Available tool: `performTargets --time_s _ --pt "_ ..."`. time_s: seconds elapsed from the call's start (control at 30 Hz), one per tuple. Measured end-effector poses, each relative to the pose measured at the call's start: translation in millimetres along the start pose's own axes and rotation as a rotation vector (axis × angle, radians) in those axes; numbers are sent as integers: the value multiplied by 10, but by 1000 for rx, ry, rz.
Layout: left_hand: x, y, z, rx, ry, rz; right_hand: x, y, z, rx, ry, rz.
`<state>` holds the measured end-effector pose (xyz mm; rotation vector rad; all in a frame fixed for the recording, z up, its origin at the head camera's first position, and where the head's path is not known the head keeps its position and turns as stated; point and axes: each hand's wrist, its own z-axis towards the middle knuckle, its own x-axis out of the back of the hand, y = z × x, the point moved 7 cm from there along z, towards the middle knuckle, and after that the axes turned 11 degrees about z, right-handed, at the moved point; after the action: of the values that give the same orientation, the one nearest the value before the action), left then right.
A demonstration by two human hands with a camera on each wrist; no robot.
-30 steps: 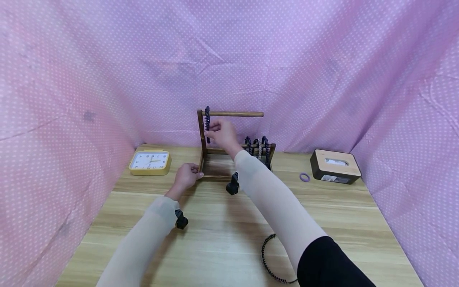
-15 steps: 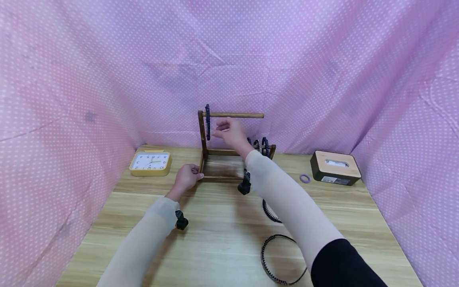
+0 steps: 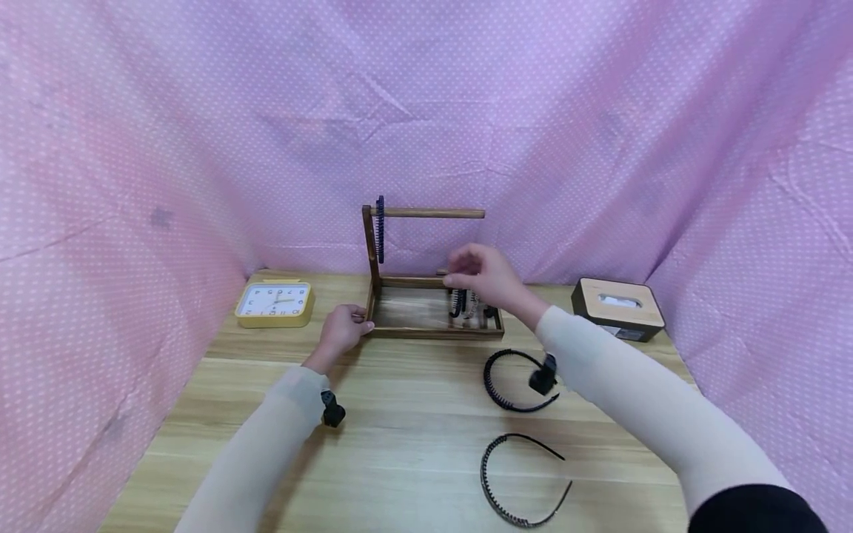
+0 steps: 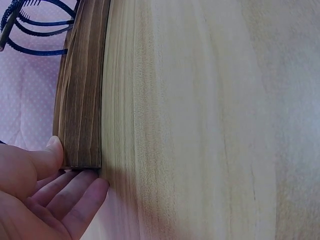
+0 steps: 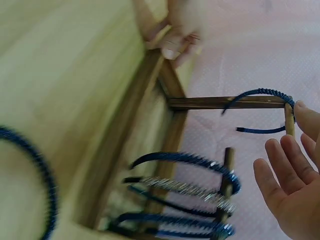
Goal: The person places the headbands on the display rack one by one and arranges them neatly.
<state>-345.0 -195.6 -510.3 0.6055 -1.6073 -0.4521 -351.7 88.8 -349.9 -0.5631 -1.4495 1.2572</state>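
Observation:
A dark wooden headband stand (image 3: pixel 436 333) has a shallow tray base and two bars. My left hand (image 3: pixel 342 328) holds its near left corner, thumb on the upper edge and fingers against the end. One dark toothed headband (image 3: pixel 380 229) hangs at the left end of the upper bar. On the lower bar hang blue headbands (image 5: pixel 187 158) and a silver beaded one (image 5: pixel 175 189). My right hand (image 3: pixel 486 275), fingers loosely bent and holding nothing, hovers before the lower bar and partly hides it. Two black headbands lie on the table, one nearer the stand (image 3: pixel 489 379), one closer to me (image 3: pixel 486 481).
A yellow clock (image 3: pixel 275 302) stands left of the stand. To the right is a tissue box (image 3: pixel 620 305) with a wooden lid. Pink dotted cloth (image 3: pixel 426 111) hangs around the back and sides of the wooden table (image 3: pixel 400 444).
My right hand has left the headband on the upper bar and moved right and down toward the lower bar. The two table headbands have come into view. My left hand stays put.

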Motion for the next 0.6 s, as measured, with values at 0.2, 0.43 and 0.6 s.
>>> performTargets --time_s 0.2,0.43,0.6 --pt "-5 6 -9 1 1 6 167 257 -580 -11 -52 -13" --pt "-35 9 -17 8 -8 -1 239 640 -1182 -13 -103 -77" --pt "-32 -21 -1 14 -8 -3 151 972 -1454 -33 -110 -132"
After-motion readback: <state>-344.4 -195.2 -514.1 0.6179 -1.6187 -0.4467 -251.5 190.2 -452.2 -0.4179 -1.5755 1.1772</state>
